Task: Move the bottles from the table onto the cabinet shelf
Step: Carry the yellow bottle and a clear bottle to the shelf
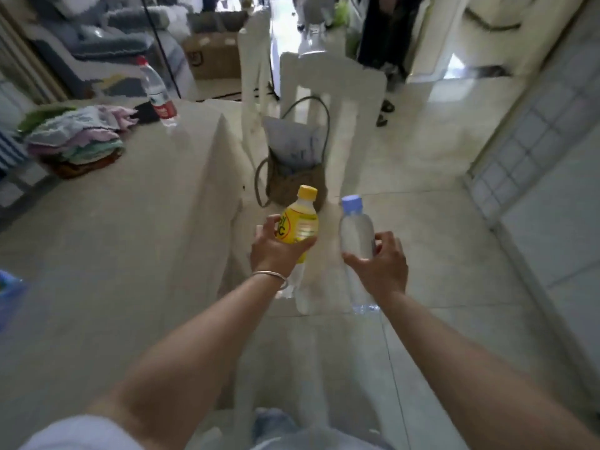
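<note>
The table [113, 254] takes the left half of the view; it is covered w/ a pale cream cloth that hangs down at the right edge. Right of it is a floor of light glossy tiles [438, 177], and a wall w/ small square tiles runs along the far right. Behind the table stands a grey-blue sofa [97, 37], and a cardboard box [211, 53] sits on the floor near it. Two white chairs [331, 102] stand at the table's right side, one behind the other; on the nearer seat is one woven bag [292, 170] w/ a long strap. On the table, far left, lies one pile of folded cloths [74, 138] in pink, green and white. Bottles: three in total. One clear bottle w/ red cap and red label [159, 92] stands upright on the table, near its far edge, just right of the cloths. The left hand [276, 248] is clamped on a yellow bottle w/ yellow cap [300, 222], held in the air beyond the table edge. The right hand [383, 264] grips a clear bottle w/ blue cap [355, 235], also in the air over the floor. Both are roughly upright, near each other, not touching. A thin bracelet [272, 277] is on the left wrist.
</note>
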